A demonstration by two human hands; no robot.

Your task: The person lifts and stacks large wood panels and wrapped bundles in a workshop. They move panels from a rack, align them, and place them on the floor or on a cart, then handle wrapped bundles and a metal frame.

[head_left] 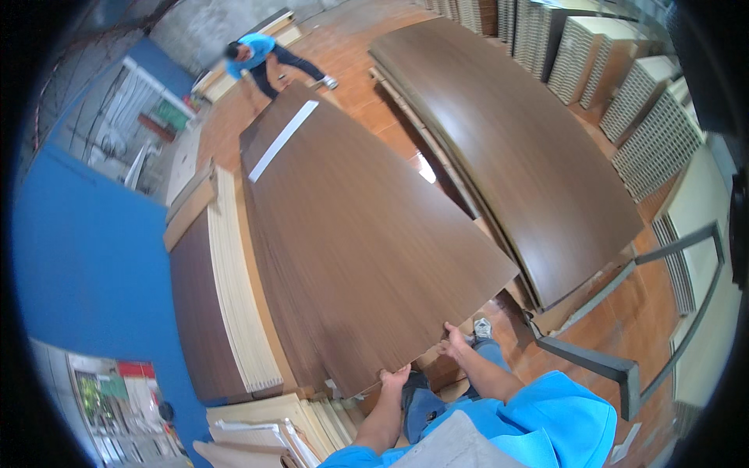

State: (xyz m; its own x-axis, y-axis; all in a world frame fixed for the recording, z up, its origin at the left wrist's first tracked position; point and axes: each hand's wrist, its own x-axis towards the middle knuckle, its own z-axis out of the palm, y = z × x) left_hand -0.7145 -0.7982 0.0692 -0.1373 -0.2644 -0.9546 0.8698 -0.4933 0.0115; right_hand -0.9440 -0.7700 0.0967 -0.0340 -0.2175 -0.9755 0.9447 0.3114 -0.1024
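A large brown wood-grain panel (367, 234) stretches away from me, with a white strip (282, 140) lying across its far part. My left hand (395, 376) is closed on its near edge, close to the left corner. Farther right along that edge, my right hand (452, 342) grips it too, with the thumb on top. The fingers of both hands are partly hidden beneath the panel. At the far end a person in a blue shirt (259, 51) bends over, reaching to the panel's edge.
To the right lies a stack of similar brown panels (499, 148) on supports. A grey metal frame (585, 355) stands at my right. Left are dark and cream boards (238, 288) by a blue wall (86, 226). Several piles of ridged-edge boards (659, 140) line the far right.
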